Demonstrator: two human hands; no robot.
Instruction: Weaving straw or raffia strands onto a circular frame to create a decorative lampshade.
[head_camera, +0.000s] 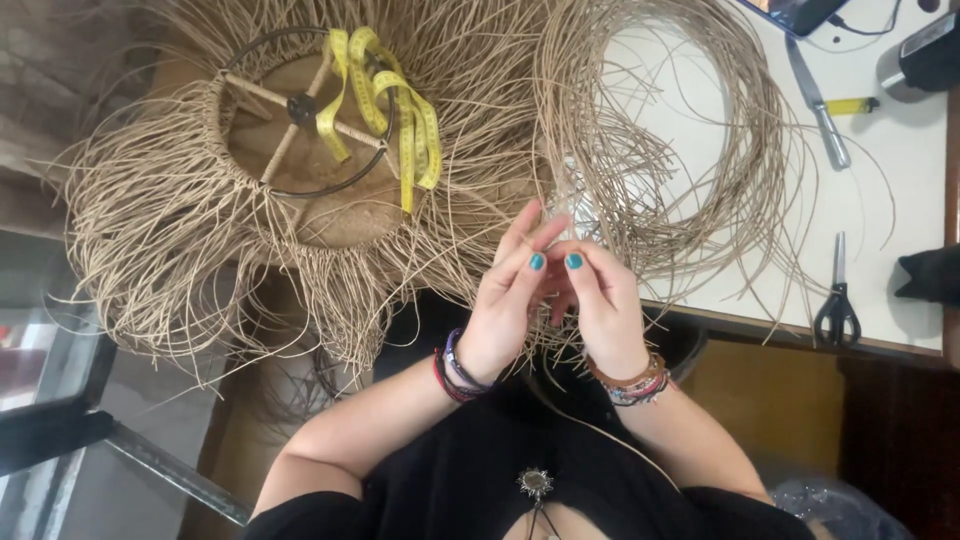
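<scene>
Both hands (550, 295) pinching thin tan fibre strands (560, 215), pale, wiry, loosely coiled

Both forearms come up from the lower edge of the view, bare from the short black sleeves, and converge at the middle. The left hand (505, 300) is raised with its back towards the camera, fingers extended upward and slightly spread, the thumb pressed inward towards the other hand. The right hand (600, 300) stands close against it, fingers curled forward, its thumb meeting the left thumb so that the two teal-painted thumbnails sit side by side. The fingertips of both hands pinch together at the point where they touch. Each wrist is bent slightly back and ringed with several beaded and corded bracelets.
</scene>
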